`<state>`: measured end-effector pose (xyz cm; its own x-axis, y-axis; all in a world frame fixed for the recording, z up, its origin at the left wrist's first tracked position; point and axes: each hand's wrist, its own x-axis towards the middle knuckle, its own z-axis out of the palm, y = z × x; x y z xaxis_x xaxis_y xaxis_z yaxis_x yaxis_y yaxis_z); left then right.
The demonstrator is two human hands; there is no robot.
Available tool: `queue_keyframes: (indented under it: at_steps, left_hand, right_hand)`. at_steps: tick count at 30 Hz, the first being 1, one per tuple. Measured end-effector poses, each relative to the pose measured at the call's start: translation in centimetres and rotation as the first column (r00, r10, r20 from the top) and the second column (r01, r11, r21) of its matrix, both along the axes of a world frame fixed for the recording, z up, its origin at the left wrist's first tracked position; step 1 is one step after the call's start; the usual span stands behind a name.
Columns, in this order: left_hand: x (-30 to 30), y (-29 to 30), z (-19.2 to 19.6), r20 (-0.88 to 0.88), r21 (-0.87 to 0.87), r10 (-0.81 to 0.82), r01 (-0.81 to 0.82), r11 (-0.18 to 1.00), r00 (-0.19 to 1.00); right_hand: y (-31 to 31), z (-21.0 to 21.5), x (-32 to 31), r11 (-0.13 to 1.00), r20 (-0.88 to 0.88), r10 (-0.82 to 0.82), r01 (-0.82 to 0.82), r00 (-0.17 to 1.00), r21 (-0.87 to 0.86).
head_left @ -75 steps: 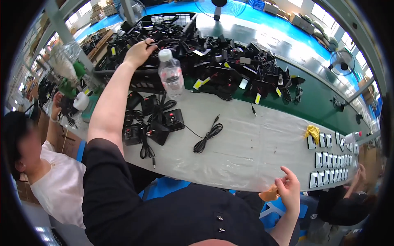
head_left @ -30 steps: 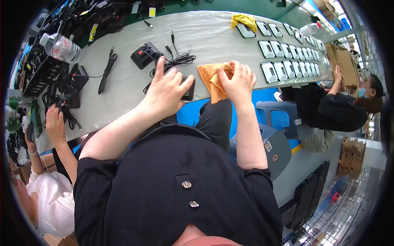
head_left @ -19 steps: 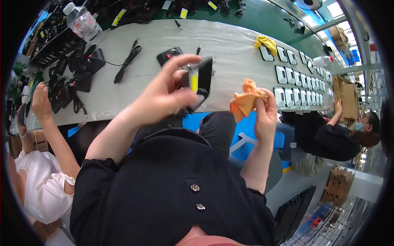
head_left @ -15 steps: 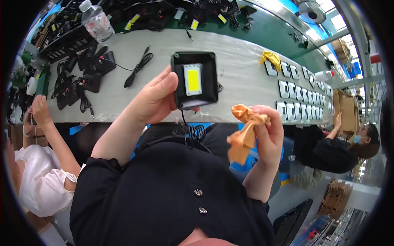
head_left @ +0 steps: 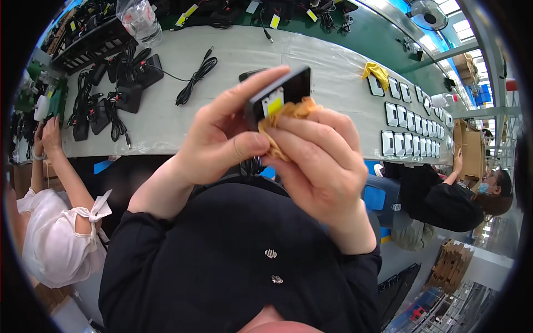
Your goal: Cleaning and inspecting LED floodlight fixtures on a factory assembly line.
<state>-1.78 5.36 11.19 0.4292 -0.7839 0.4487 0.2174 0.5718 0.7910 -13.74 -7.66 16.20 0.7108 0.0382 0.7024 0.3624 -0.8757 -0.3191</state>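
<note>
My left hand (head_left: pixel 222 139) grips a small black floodlight (head_left: pixel 280 94) with a yellow panel, held up close in front of me. Against the light's face my right hand (head_left: pixel 319 166) presses an orange cloth (head_left: pixel 288 114), which is bunched between its fingers. Both hands are raised above my lap, over the near edge of the long white workbench (head_left: pixel 233 94). The cloth and my fingers hide much of the light's panel.
On the bench lie a coiled black cable (head_left: pixel 194 80), black lights with cords (head_left: pixel 119 89) at the left, a yellow cloth (head_left: pixel 377 72) and rows of small lights (head_left: pixel 411 125) at the right. A clear bottle (head_left: pixel 139 19) stands far left. Two people sit alongside, left (head_left: pixel 55 233) and right (head_left: pixel 444 202).
I picked the black light off the bench with my left hand and raised it. My right hand brought the orange cloth up from beside it onto the light's face.
</note>
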Motion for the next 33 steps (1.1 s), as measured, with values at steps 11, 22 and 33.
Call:
queue_keyframes:
  at_steps: [11,22,33]
  left_hand:
    - [-0.2,-0.2,-0.4,-0.086,-0.009,-0.045,0.045,0.999,0.995]
    - [0.7,0.7,-1.9,-0.293,0.206,-0.046,0.11,0.972,0.955]
    - [0.4,-0.6,-2.3,-0.462,0.114,-0.366,0.463,0.879,0.808]
  right_hand:
    - [0.3,-0.4,0.7,0.975,0.121,-0.168,0.183,0.978,-0.127]
    - [-3.7,-1.3,-5.4,0.68,-0.055,-0.028,0.059,0.998,0.731]
    - [-6.7,-5.9,-4.2,-0.585,0.5,0.417,-0.196,0.759,0.787]
